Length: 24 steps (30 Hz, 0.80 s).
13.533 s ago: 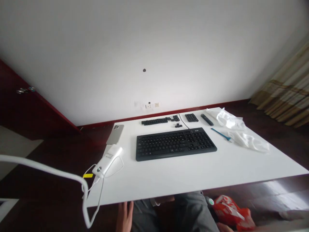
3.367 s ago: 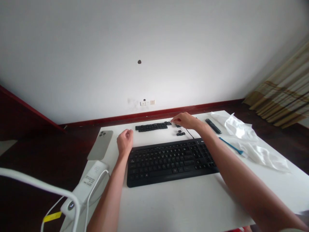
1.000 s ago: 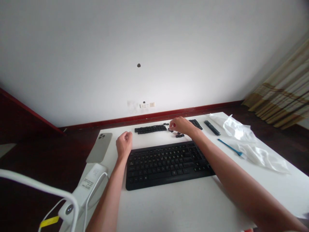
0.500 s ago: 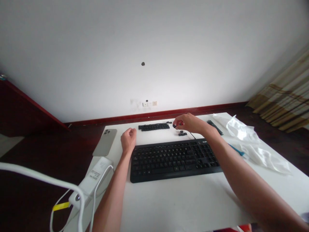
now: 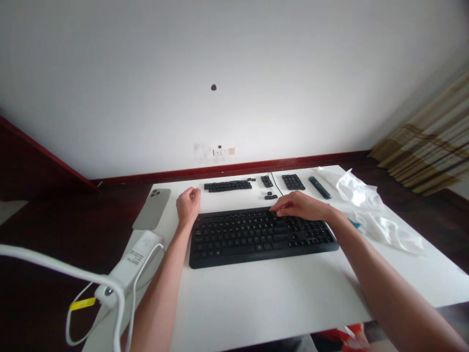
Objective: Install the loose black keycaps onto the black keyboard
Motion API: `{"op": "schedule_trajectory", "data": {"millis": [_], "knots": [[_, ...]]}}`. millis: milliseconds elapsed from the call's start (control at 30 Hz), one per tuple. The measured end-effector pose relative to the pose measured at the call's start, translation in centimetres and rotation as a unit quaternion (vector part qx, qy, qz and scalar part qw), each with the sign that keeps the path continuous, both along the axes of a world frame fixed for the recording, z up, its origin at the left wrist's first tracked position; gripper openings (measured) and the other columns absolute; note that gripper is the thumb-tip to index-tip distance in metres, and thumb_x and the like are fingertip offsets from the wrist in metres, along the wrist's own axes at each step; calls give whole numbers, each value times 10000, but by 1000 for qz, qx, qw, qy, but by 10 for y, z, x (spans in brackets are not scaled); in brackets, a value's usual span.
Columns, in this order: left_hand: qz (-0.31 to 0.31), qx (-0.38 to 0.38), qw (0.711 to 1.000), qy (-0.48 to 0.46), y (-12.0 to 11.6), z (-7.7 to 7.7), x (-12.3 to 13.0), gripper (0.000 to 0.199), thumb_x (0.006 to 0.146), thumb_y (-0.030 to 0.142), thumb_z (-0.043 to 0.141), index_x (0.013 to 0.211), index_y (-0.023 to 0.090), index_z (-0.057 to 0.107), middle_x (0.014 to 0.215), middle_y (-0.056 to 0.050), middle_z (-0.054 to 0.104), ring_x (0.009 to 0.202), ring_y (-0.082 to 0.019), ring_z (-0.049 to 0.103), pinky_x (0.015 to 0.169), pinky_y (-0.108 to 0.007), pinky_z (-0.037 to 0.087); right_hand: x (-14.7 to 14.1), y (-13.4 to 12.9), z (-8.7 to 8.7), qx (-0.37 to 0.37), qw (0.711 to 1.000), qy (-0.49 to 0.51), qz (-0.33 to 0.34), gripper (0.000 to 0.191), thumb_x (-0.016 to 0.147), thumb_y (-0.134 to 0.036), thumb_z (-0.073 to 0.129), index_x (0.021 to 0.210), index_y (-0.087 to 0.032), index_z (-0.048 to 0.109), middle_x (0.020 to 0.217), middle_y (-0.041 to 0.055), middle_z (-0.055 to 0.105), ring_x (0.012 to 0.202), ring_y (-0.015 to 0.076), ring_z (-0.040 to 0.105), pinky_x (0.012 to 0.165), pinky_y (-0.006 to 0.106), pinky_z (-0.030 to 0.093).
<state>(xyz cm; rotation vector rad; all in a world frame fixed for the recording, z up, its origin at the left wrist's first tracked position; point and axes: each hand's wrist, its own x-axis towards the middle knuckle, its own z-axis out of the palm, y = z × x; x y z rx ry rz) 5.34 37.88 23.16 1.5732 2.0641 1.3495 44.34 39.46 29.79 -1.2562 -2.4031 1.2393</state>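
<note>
A black keyboard (image 5: 242,248) lies across the white table in front of me. My right hand (image 5: 298,205) reaches over its back edge, fingertips pinched down at the top row. The small black keycap seen at those fingertips a moment earlier is now hidden by the fingers. My left hand (image 5: 189,203) rests as a loose fist by the keyboard's back left corner; whatever it may hold is out of sight. Behind the keyboard lie a long block of loose keycaps (image 5: 227,186), a small keycap group (image 5: 266,181), several single caps (image 5: 271,196) and a number-pad block (image 5: 293,182).
On the left are a phone (image 5: 152,210) and a white power strip (image 5: 128,264) with a white cable (image 5: 66,266) looping near my left arm. To the right lie a dark slim bar (image 5: 319,187), crumpled white plastic bags (image 5: 361,193) and a blue tool (image 5: 354,223) partly under plastic.
My right hand has come from the loose keycaps back toward me, onto the keyboard's top row. My left hand stays by the corner. The view has shifted slightly.
</note>
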Motion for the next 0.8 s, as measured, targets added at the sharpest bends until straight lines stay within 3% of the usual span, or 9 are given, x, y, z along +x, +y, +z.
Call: {"op": "schedule_trajectory", "data": {"millis": [267,800], "knots": [[0,5,1000,13,0,1,0,384,906,388,543,588,200,440,549,45,396,581,-117,364,605,-265,282,-1,-6,3,45,998,-28,15,306,900,-426,686,1116,-252,815,1090,54,802,973,227,726,840,321,546],[7,5,1000,14,0,2,1,366,898,377,554,588,195,488,549,42,413,585,-119,362,604,-267,282,-14,-20,7,110,988,-104,8,191,891,-235,658,1014,-219,803,955,47,798,827,184,731,745,268,566]]}}
